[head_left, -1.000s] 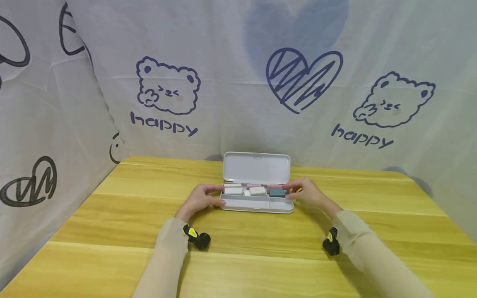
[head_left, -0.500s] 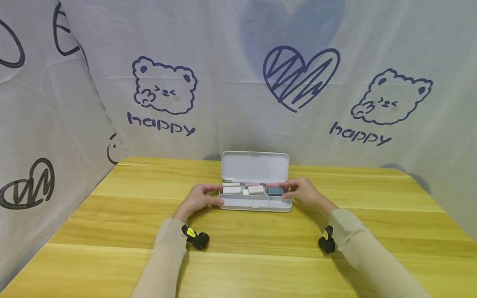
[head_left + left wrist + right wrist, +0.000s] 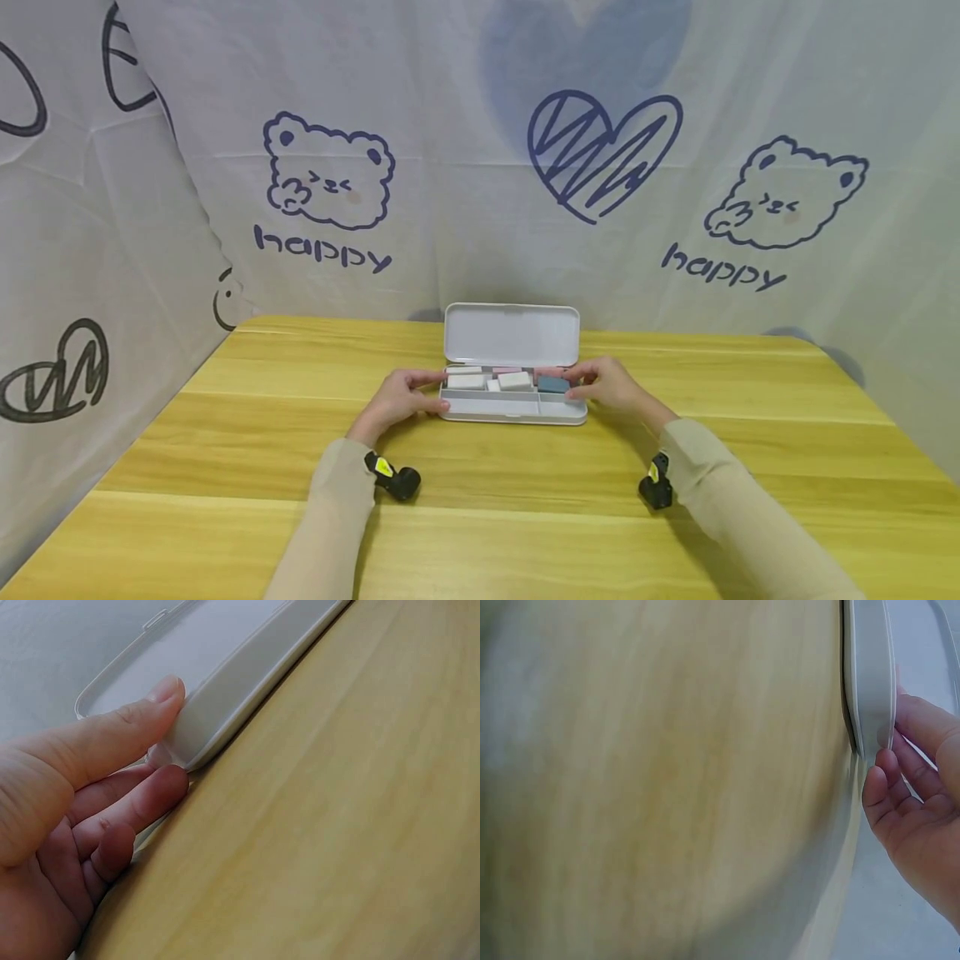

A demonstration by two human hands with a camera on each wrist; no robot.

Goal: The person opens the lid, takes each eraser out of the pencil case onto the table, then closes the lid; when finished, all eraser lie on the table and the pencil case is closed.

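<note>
A white pencil case (image 3: pixel 491 407) lies on the table with its lid (image 3: pixel 512 335) raised at the back. In its rear section sit several eraser-like blocks, among them a white block (image 3: pixel 514 382), a blue-grey block (image 3: pixel 553 384) and pink ones partly hidden behind. My left hand (image 3: pixel 400 398) grips the left end, its thumb at the front corner. The left wrist view has that thumb on the rim of the case (image 3: pixel 232 701) and fingers curled below. At the other end my right hand (image 3: pixel 617 390) pinches the case, with curled fingertips against its side wall (image 3: pixel 874 675) in the right wrist view.
The wooden table (image 3: pixel 480 533) spreads in front and to both sides. A printed cloth (image 3: pixel 465 208) hangs close behind the case. Each wrist carries a small black camera, one on the left (image 3: pixel 405 483) and one on the right (image 3: pixel 657 492).
The head view has shifted slightly, and the right forearm has drawn a little to the left. Both hands keep their hold on the ends of the pencil case, whose lid stays raised.
</note>
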